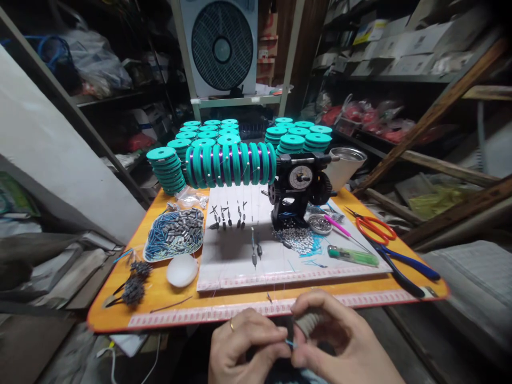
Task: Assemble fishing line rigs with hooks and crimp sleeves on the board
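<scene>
My left hand is closed in a pinch just in front of the table edge, a ring on one finger. Its thumb and fingertips grip a short, thin blue tube. Facing it, my right hand is also closed, its thumb and fingertip meeting the tube's other end. A pale ribbed wrap shows among the right fingers; how it is attached is unclear. Above the hands, a row of turquoise line spools is mounted on a black winder. Fine lines with dark weights hang down from the spools.
A white tray of blue tubes and grey weights stands left, beside a white round lid and spiky dark clusters. On the right lie orange scissors, blue pliers and a green cutter. Stacked turquoise spools stand behind.
</scene>
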Demonstrator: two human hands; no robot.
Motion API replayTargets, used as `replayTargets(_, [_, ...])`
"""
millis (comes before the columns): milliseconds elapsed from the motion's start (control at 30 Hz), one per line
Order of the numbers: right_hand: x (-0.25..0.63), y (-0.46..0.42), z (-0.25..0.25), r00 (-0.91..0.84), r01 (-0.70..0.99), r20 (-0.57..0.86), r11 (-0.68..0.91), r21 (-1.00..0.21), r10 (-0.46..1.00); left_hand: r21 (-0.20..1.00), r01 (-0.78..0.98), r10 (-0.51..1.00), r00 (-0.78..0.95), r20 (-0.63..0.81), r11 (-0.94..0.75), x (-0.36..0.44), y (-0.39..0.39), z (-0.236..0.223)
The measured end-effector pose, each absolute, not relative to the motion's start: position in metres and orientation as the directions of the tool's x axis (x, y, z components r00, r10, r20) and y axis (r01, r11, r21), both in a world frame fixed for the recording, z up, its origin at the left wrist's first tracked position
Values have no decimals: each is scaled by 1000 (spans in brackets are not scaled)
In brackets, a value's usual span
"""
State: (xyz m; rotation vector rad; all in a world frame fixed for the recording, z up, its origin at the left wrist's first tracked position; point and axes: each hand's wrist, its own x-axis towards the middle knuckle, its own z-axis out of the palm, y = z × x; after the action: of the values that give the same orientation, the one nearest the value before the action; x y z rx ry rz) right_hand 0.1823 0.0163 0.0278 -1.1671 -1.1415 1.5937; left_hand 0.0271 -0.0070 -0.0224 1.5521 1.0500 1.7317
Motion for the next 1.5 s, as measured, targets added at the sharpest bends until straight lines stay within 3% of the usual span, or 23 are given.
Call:
replayTargets(100, [187,17,25,-230,-81,-136,-158,-984,964,828,57,827,-41,561,-558,21,-6,-23])
replayTargets(267, [202,15,21,-305,185,189,253,-950,933,765,131,775,51,629,-630,14,-3,-22])
replayTargets(400, [197,24,14,-293,320,263,354,-879,919,712,288,755,68,652,-641,6,2,-12])
replayTargets(500, [183,38,5,-313,361,389,487,-795,867,578,479,712,158,684,-661,-10,10,-1])
replayTargets(633, [167,52,-2,-419,466,515,664,-586,748,394,704,734,267,625,-591,-33,25,10])
replayTargets(767, [180,59,-7,-367,594,582,664,-454,726,336,748,743,300,598,-573,-41,37,9])
replayTargets(900, [204,61,-11,-365,737,648,633,-237,668,269,765,730,354,585,-586,-37,42,6])
replayTargets(1033, [200,48,-5,-307,769,687,597,-228,659,245,785,756,383,531,-570,-35,44,9])
replayTargets(1200, [164,31,-6,-465,695,557,673,-251,688,206,787,752,424,505,-582,-35,47,11])
replayTargets(1367, [160,33,-17,-484,789,481,602,-121,731,204,778,744,435,506,-594,-36,50,11])
replayTargets(1500, [183,35,-16,-459,826,502,560,-62,733,207,763,728,444,522,-613,-36,50,10])
